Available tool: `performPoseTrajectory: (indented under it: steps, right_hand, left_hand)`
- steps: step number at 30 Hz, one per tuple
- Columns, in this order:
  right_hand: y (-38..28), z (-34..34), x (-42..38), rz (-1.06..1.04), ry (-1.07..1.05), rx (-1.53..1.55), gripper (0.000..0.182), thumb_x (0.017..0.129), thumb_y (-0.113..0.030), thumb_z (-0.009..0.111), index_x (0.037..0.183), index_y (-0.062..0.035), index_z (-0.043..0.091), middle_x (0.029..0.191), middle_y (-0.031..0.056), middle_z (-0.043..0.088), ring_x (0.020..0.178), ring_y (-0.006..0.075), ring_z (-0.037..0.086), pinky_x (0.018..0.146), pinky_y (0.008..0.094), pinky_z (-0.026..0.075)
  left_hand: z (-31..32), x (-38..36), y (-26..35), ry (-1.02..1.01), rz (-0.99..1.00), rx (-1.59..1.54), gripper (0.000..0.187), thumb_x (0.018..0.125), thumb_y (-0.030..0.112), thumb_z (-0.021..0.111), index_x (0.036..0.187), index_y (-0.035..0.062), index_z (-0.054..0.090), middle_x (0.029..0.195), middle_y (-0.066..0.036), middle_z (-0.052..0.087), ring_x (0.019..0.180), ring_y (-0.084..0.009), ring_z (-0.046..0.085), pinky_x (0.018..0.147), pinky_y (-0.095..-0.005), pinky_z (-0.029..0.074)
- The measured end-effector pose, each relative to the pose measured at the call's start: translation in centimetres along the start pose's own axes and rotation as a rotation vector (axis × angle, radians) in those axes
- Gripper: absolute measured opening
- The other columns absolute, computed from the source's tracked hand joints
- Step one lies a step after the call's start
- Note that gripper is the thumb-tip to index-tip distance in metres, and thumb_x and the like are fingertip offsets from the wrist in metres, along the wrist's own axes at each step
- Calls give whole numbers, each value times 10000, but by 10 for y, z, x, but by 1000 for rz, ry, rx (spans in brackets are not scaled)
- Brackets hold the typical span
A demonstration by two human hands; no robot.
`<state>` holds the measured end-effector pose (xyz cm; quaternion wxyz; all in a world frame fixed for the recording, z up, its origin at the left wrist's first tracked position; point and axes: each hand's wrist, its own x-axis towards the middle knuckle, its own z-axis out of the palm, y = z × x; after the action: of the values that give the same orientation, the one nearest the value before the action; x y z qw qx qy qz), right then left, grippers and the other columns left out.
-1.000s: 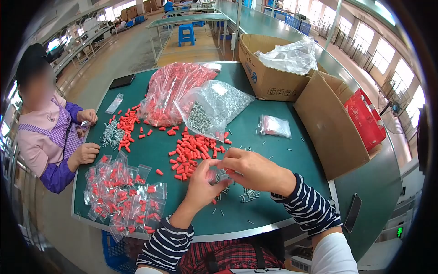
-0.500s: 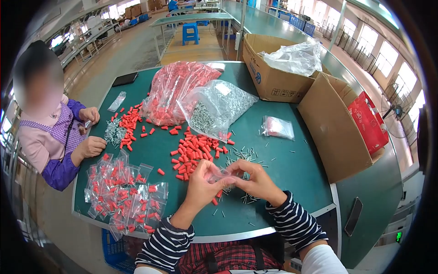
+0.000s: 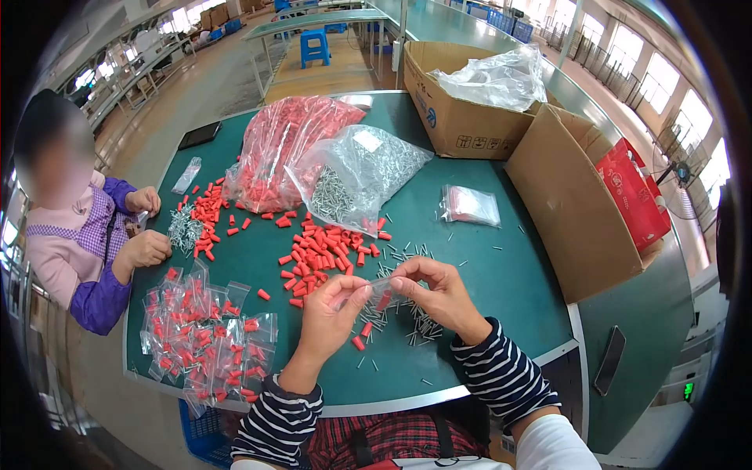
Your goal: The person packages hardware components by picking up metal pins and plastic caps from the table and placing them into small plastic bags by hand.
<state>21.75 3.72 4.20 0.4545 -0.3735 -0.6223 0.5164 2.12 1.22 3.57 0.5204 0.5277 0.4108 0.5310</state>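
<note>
Between my two hands is a small clear zip bag (image 3: 381,291), with something red showing in or behind it. My left hand (image 3: 330,312) pinches its left side between thumb and finger. On the other side, my right hand (image 3: 433,291) pinches the upper right edge. Loose screws (image 3: 423,327) lie under and around the hands, with a few red plastic caps (image 3: 366,329) just below the bag. Beyond my left hand spreads a heap of red caps (image 3: 333,249). Filled zip bags (image 3: 207,345) holding red caps are piled to the left.
Large bags of red caps (image 3: 278,157) and screws (image 3: 368,176) stand at the back. A stack of small bags (image 3: 470,206) lies right, before cardboard boxes (image 3: 470,129). Across the left side, a co-worker's hands (image 3: 147,247) are beside another screw pile (image 3: 184,229). A phone (image 3: 609,360) lies far right.
My hands have drawn slightly apart, and the bag's top edge is now stretched between them. The whole view has shifted a little.
</note>
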Motion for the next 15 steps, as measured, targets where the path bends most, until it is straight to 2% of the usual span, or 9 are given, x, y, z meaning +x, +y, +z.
performPoseTrajectory:
  steps: [2, 6, 8, 9, 11, 12, 15]
  right_hand:
    - [2, 0, -1, -41, 14, -95, 135, 890, -152, 684, 940, -28, 672, 815, 3, 631, 689, 65, 535, 633, 232, 442]
    - [1, 5, 1, -110, 58, -189, 123, 889, -154, 676, 910, -33, 666, 775, 14, 618, 660, 77, 522, 603, 241, 420]
    - [-8, 4, 1, -33, 23, -170, 139, 887, -153, 683, 889, -18, 655, 797, 1, 608, 698, 73, 510, 642, 235, 418]
    - [-11, 2, 2, 5, 4, -161, 148, 886, -153, 686, 879, -10, 650, 808, -5, 603, 717, 71, 504, 662, 231, 416]
    - [-7, 0, 1, -69, -20, -226, 121, 888, -148, 672, 880, -28, 660, 794, 0, 614, 679, 78, 520, 621, 234, 417]
    - [-5, 1, 1, -109, -37, -254, 109, 889, -145, 664, 880, -37, 665, 786, 3, 619, 660, 81, 528, 601, 236, 417]
    - [-5, 5, -1, -105, -77, -225, 89, 883, -126, 665, 872, -37, 663, 786, 7, 622, 661, 81, 532, 595, 235, 416]
  left_hand:
    - [-2, 0, -6, -28, 53, 22, 126, 916, 91, 658, 970, -15, 618, 855, 13, 595, 759, -35, 526, 663, -186, 427]
    - [-5, -1, -13, -14, 34, 42, 121, 917, 74, 642, 966, -34, 615, 890, -23, 599, 835, -64, 578, 730, -221, 477]
    - [-3, -1, -10, -3, 16, 22, 126, 909, 69, 651, 977, -32, 620, 891, -25, 595, 853, -64, 578, 732, -225, 480]
    - [0, 0, -8, 3, 34, 20, 130, 907, 68, 654, 994, -22, 619, 889, -20, 600, 844, -62, 571, 723, -213, 469]
    - [6, 1, -1, 21, 73, 19, 149, 903, 67, 662, 1028, -3, 619, 886, -8, 610, 825, -56, 557, 704, -188, 448]
    - [5, 4, -7, -20, 204, 91, 153, 879, 52, 675, 1020, 4, 638, 890, -26, 621, 844, -97, 580, 730, -220, 465]
    - [-5, 5, -9, -87, 316, 298, 107, 859, 36, 677, 953, -6, 645, 868, -41, 613, 840, -133, 591, 745, -261, 472]
